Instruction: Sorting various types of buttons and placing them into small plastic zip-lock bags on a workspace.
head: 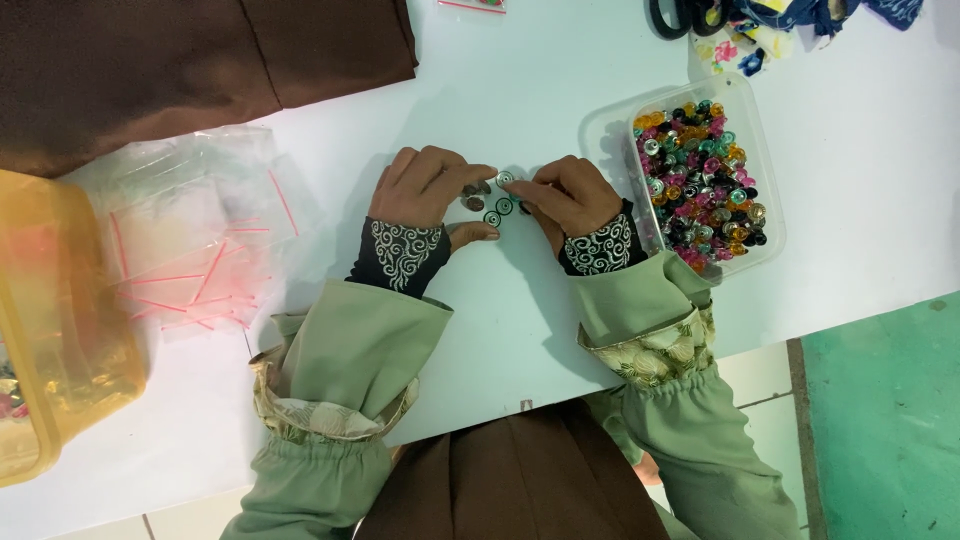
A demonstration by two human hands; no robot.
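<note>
Your two hands meet just above the middle of the frame on the white table, and the small round buttons you are handling lie in the narrow gap between them. Your left hand sits on the frame's left side of that gap, fingers curled and drawn together, fingertips resting on or just over two or three dull brownish buttons; its thumb lies stretched out flat below, pointing toward the frame's right. Whether those fingers actually pinch a piece, you cannot tell from here. Your right hand comes in from the frame's right, fingers bunched, with thumb and forefinger closed on a pale ringed button at the top of the cluster. Just below that one lie two dark green-ringed buttons, flat on the table, touching or nearly touching each other. So the loose pieces sit to the frame's left of your right fingertips and to the frame's right of your left ones, a little lower than both; the right fingertips look slightly nearer to the green pair. The buttons are round, so they have no long axis to line up with. The clear plastic tub full of mixed-colour buttons stands just beside your right wrist, toward the frame's right. A heap of clear zip bags with red strips lies well apart at the frame's left, beside a yellow container.
</note>
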